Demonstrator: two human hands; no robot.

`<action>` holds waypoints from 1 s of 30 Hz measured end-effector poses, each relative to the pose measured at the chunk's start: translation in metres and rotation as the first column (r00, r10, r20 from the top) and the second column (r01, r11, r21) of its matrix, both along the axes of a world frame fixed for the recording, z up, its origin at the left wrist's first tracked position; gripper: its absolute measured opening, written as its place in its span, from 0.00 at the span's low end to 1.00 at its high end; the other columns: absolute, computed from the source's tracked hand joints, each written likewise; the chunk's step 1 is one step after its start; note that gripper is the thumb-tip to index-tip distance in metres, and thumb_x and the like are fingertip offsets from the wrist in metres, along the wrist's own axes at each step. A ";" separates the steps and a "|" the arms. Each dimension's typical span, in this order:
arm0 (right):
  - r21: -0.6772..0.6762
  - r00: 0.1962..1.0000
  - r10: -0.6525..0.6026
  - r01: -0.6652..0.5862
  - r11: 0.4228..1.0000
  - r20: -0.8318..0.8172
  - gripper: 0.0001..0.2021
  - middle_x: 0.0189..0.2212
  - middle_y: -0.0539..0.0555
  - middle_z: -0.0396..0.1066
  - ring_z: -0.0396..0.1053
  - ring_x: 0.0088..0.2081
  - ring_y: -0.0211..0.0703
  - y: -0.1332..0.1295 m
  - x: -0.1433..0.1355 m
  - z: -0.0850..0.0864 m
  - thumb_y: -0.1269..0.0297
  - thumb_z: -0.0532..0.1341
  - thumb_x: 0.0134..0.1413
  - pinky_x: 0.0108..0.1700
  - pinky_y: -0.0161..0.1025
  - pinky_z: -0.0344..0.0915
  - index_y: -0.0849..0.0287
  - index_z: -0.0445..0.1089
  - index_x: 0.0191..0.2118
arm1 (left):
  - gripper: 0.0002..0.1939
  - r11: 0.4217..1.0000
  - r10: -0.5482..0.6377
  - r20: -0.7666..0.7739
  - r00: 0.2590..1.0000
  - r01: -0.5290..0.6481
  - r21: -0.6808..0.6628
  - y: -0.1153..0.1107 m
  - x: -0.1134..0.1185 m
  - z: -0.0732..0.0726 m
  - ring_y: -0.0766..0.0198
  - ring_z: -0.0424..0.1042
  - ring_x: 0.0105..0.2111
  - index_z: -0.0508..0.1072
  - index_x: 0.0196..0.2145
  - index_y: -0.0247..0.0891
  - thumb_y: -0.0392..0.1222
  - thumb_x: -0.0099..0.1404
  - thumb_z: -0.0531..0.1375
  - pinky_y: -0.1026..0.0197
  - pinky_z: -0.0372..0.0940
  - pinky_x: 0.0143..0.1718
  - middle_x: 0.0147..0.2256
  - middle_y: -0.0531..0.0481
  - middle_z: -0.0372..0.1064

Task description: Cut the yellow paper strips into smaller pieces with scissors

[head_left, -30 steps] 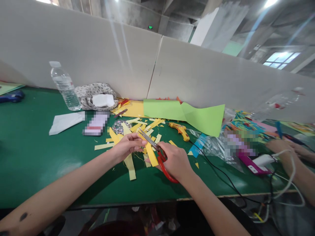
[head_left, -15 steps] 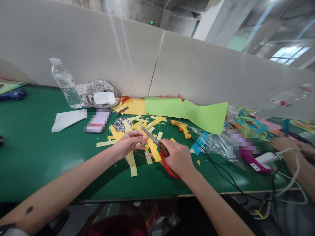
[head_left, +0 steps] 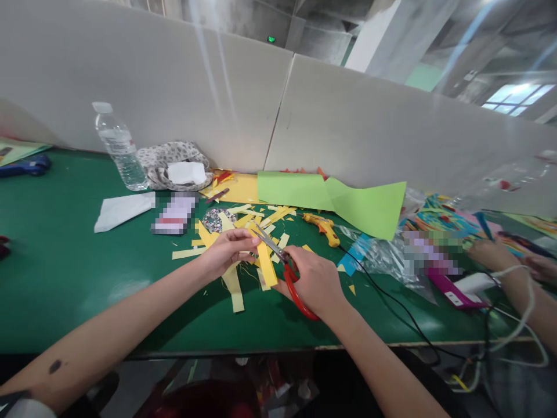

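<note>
My left hand (head_left: pixel 230 251) pinches a folded strip of bright yellow paper (head_left: pixel 267 268) near its upper end. My right hand (head_left: pixel 314 280) is wrapped round the red handles of a pair of scissors (head_left: pixel 300 296). The steel blades point up and left, lying along the strip's right edge close to my left fingertips, slightly parted near the tips. Under and around both hands are loose pale-yellow paper strips (head_left: pixel 235 290) and small offcuts. A round, speckled thing (head_left: pixel 213 220) is partly covered by the strips.
A yellow glue gun (head_left: pixel 324 227) with a black cord lies right of the strips, near green paper (head_left: pixel 363 203) and a clear plastic bag (head_left: pixel 387 261). Left are a water bottle (head_left: pixel 122 148), a spotted pouch (head_left: pixel 174 154) and a blurred phone (head_left: pixel 175 213). A co-worker's hands (head_left: pixel 491 255) are at far right.
The yellow strip has swung at its lower end toward the left and now hangs a little away from the scissors. The scissor tips show more apart. The co-worker's hand has moved slightly left.
</note>
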State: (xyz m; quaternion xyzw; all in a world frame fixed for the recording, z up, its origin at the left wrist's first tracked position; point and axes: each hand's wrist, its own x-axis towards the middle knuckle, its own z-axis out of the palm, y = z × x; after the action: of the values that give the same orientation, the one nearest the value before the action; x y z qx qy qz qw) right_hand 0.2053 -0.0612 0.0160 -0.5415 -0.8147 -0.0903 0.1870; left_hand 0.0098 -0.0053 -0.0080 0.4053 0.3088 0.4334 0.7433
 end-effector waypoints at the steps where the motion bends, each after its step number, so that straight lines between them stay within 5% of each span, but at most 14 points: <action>1: -0.002 1.000 -0.006 0.006 1.000 0.004 0.17 0.27 0.52 0.70 0.66 0.28 0.41 0.000 0.000 0.000 0.50 0.59 0.45 0.27 0.34 0.48 0.58 0.66 0.36 | 0.09 1.000 0.000 -0.008 1.000 0.000 0.001 0.000 0.000 0.000 0.70 0.72 0.25 0.74 0.26 0.34 0.40 0.47 0.69 0.68 0.70 0.29 0.26 0.52 0.72; 30: 0.026 0.999 -0.016 0.014 1.000 0.048 0.11 0.23 0.49 0.68 0.63 0.24 0.37 0.000 -0.002 -0.004 0.62 0.58 0.39 0.26 0.32 0.46 0.57 0.66 0.33 | 0.10 0.997 -0.070 -0.033 0.997 0.068 -0.039 0.001 0.001 -0.005 0.69 0.72 0.25 0.73 0.27 0.34 0.40 0.47 0.69 0.67 0.69 0.28 0.24 0.52 0.73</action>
State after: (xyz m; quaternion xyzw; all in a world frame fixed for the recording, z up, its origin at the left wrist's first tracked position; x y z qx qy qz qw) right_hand 0.2031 -0.0609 0.0118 -0.5429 -0.8136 -0.1151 0.1737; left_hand 0.0107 -0.0039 -0.0133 0.4091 0.3152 0.3947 0.7599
